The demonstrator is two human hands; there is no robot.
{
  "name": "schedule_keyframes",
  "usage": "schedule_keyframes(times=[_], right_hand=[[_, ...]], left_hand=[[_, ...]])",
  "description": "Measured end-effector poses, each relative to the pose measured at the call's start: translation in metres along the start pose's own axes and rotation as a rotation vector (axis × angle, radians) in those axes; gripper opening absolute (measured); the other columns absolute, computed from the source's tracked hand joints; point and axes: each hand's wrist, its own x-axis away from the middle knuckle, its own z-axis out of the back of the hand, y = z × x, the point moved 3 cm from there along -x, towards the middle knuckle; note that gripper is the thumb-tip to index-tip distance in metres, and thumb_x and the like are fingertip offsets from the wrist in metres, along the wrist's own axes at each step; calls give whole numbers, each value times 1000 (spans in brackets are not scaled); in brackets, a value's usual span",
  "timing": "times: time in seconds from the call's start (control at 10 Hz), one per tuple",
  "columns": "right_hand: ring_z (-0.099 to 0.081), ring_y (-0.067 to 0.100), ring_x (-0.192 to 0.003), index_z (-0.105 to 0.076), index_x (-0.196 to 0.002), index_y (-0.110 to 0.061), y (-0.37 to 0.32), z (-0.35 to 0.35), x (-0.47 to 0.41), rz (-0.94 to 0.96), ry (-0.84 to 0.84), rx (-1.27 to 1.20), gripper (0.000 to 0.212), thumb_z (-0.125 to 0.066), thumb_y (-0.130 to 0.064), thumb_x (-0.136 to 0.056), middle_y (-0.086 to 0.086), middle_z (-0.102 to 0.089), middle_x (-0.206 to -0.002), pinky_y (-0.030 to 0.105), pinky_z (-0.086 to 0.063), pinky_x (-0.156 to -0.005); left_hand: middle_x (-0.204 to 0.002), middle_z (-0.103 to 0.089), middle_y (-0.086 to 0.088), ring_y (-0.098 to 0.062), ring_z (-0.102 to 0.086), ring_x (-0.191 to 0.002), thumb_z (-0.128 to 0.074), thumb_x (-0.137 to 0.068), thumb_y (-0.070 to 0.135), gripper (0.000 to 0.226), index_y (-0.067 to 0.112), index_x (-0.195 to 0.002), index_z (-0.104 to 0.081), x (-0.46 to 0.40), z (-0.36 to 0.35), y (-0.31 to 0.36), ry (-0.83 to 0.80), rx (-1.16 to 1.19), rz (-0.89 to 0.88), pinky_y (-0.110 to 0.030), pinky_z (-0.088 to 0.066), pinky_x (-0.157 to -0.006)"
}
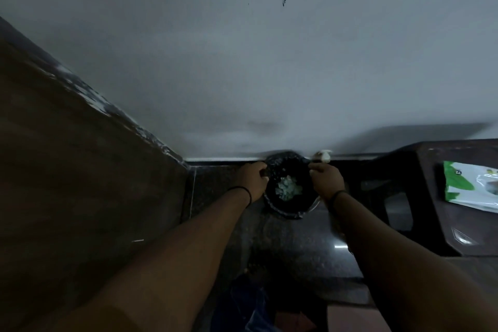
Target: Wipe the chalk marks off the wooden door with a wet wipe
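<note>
The brown wooden door (67, 170) fills the left side, with whitish smears along its upper edge; the view is too dim to make out chalk marks on it. A small bin with a black liner (289, 209) stands on the floor against the wall, with crumpled pale wipes (287, 188) inside. My left hand (253, 180) is closed on the liner's left rim. At the right rim my right hand (327, 182) is closed, and a crumpled white wet wipe (324, 156) sticks up from its fingertips.
A dark plastic stool (420, 191) stands to the right of the bin, with a green-and-white wet wipe pack (470, 186) on its top. A grey wall (256, 62) rises behind the bin. The floor (296, 250) is dark glossy stone.
</note>
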Motion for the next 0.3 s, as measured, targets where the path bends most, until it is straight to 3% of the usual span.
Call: schedule_keyframes(times=[0.1, 0.3], right_hand=[[-62, 28, -115, -71, -119, -10, -19, 9, 10, 62, 21, 82, 29, -58, -13, -93, 11, -68, -124, 28, -44, -95], [-60, 29, -117, -66, -125, -9, -64, 15, 32, 226, 10, 169, 34, -62, -19, -93, 12, -66, -127, 31, -45, -96]], left_hand=[[-153, -38, -13, -32, -38, -139, -55, -100, 26, 53, 15, -150, -38, 2, 9, 12, -10, -163, -61, -39, -34, -113], [-161, -21, -12, -34, -23, -145, -54, -99, 35, 62, 22, -153, -29, 18, 35, 17, 45, -373, -144, -49, -29, -115]])
